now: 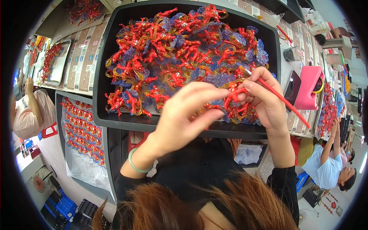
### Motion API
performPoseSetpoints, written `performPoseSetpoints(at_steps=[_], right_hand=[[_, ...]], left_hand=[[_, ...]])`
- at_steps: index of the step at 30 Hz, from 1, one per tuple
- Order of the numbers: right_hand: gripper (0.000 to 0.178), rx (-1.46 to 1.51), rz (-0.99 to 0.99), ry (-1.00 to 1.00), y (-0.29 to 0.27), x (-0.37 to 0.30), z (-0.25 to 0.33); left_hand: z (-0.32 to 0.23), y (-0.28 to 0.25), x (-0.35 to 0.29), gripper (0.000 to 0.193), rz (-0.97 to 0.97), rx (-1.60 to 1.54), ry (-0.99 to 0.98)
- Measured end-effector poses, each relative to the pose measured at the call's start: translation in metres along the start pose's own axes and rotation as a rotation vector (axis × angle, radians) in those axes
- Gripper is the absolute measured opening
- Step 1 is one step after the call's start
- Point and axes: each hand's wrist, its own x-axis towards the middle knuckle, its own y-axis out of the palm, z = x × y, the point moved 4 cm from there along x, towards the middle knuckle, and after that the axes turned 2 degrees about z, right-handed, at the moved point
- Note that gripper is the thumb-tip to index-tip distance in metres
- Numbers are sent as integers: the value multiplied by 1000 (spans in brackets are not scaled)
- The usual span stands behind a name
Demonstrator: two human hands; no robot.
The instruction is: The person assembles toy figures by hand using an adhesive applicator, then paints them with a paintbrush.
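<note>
My right hand (268, 97) is closed around a thin paintbrush (288, 103) with a red handle, its bristle end pointing up and left. The same hand's thumb and fingertips pinch a small red figurine (234, 94) with translucent yellow parts. Close by on its left, my left hand (188, 115) has thumb and fingers apart, with no object visible between them; a pale green bangle (138, 163) circles that wrist. Below both hands lies a large black tray (100, 88), heaped with red figurines (161, 46) on translucent purple-blue and yellow pieces.
Right of the tray are a phone (293, 86), a pink holder (309, 87) and a grey cup (292, 53). A lower tray (60, 126) at left holds rows of figurines on a white liner. Co-workers sit at both sides, one in light blue (324, 166).
</note>
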Motion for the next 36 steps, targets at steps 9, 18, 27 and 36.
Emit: performPoseSetpoints(at_steps=[9, 18, 27, 36], right_hand=[[11, 243, 85, 212, 17, -15, -12], [11, -335, 79, -129, 17, -16, -7], [11, -572, -21, -404, 25, -22, 7], [33, -302, 123, -462, 43, -29, 17]], left_hand=[[7, 2, -1, 25, -189, -367, -358], [9, -3, -5, 25, -122, -749, -549], [2, 3, -7, 68, -3, -489, -431], [13, 15, -4, 61, 202, -1026, -554]])
